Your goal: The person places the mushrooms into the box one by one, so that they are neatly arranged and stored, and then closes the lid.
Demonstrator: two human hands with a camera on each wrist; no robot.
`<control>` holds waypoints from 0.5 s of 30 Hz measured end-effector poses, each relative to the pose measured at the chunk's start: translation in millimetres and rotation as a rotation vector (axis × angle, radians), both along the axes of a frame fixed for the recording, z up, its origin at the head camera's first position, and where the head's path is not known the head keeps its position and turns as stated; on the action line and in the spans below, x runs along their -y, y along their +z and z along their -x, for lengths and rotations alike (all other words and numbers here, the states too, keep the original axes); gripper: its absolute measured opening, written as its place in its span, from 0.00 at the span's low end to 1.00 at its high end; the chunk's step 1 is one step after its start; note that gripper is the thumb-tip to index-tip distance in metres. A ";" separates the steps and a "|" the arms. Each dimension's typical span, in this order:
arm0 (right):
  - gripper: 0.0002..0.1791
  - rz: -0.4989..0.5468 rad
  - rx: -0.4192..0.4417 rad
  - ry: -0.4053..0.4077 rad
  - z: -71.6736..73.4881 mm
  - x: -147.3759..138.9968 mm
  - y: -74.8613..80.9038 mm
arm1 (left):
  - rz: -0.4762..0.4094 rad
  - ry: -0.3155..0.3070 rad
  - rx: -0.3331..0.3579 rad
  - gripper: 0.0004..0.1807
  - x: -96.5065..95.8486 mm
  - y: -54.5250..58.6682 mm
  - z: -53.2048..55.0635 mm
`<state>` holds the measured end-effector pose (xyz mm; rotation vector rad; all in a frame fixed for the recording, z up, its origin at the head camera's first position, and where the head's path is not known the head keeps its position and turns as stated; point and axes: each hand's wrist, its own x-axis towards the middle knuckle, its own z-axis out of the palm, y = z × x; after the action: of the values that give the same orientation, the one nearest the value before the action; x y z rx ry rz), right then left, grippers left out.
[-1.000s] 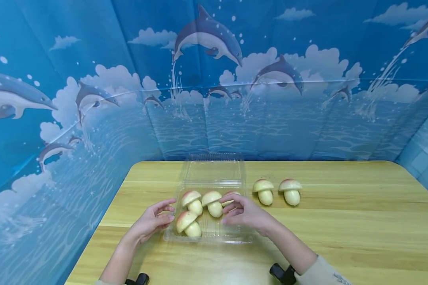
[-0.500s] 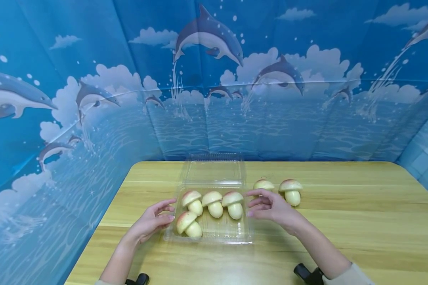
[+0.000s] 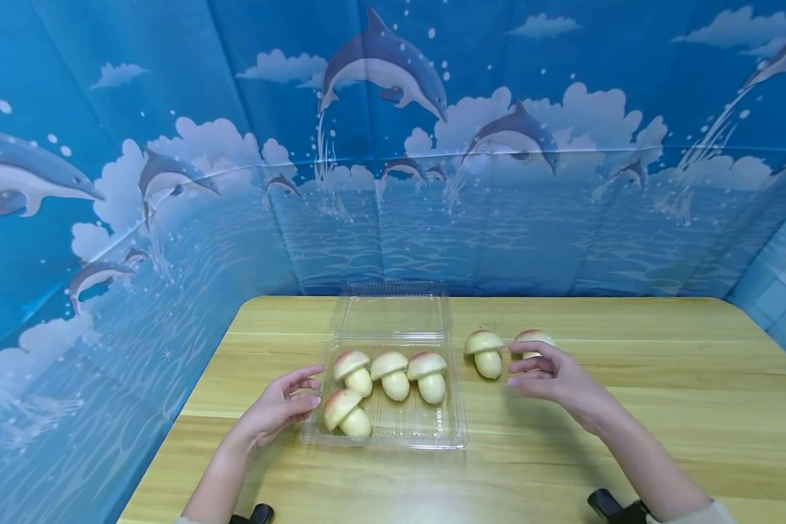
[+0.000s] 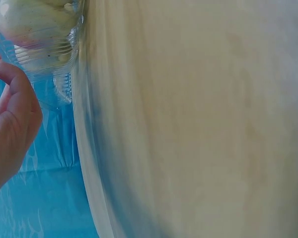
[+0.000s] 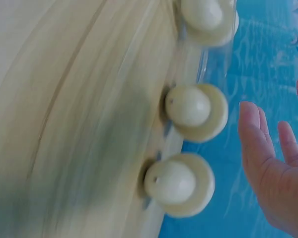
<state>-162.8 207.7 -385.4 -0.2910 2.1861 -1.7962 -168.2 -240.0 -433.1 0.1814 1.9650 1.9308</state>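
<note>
My left hand (image 3: 276, 409) stays at the left rim of a clear plastic clamshell box (image 3: 413, 441), fingers loosely bent and nothing between them. Inside the box lie several cream mushrooms with pink-tinged caps, among them a front-left mushroom (image 3: 347, 413) and a right-hand mushroom (image 3: 428, 378). To the right of the box, two similar mushrooms rest on the table: a nearer-to-box one (image 3: 484, 354) and a far-right one (image 3: 533, 336). My right hand (image 3: 563, 382) hovers by the far-right one, partly covering it, with fingers relaxed and holding nothing; the right wrist view shows the hand (image 5: 275, 173) apart from both mushrooms.
The box's lid (image 3: 395, 314) lies folded back behind it. A light wooden table (image 3: 661, 407) bears everything, with a blue dolphin-print curtain (image 3: 393, 233) behind and at the sides. Black wrist devices show at the lower edge, such as the right one (image 3: 605, 502).
My right hand has left the box and moved right, past the nearer loose mushroom to the far-right one. The mushroom it covered in the box now shows fully. The left hand stays put.
</note>
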 end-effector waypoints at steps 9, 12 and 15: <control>0.34 -0.002 -0.015 -0.063 3.7 -30.2 -8.7 | 0.011 -0.003 -0.020 0.35 0.7 -0.4 0.0; 0.34 -0.017 -0.015 -0.089 4.8 -37.8 -12.8 | 0.009 -0.001 -0.018 0.35 0.5 -0.7 0.4; 0.36 -0.033 -0.007 -0.114 6.7 -43.9 -17.0 | 0.006 -0.001 -0.012 0.35 0.2 -1.3 0.9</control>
<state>-169.5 251.6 -402.4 -0.1692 2.2767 -1.8182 -169.2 -240.2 -434.3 0.1933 1.9777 1.9268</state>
